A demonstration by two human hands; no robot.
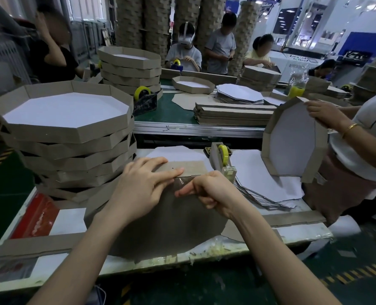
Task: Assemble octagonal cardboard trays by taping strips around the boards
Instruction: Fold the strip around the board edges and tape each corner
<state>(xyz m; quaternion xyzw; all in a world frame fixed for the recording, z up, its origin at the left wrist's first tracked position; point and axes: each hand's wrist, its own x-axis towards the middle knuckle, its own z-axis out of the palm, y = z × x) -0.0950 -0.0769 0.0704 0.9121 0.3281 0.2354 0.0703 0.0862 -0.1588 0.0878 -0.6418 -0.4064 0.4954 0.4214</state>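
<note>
Little clear tape (183, 180) discernible between left hand (143, 183) and right hand (213, 192)

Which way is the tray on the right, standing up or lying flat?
Standing up on its edge. The tray shows its white inside sideways, and another person's hand holds its top rim.

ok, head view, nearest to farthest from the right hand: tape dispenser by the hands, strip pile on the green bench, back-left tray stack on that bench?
From the right hand:
1. tape dispenser, just ahead of it, close by.
2. strip pile, across the gap on the green bench.
3. tray stack, farther back and to the left on that bench.
</note>
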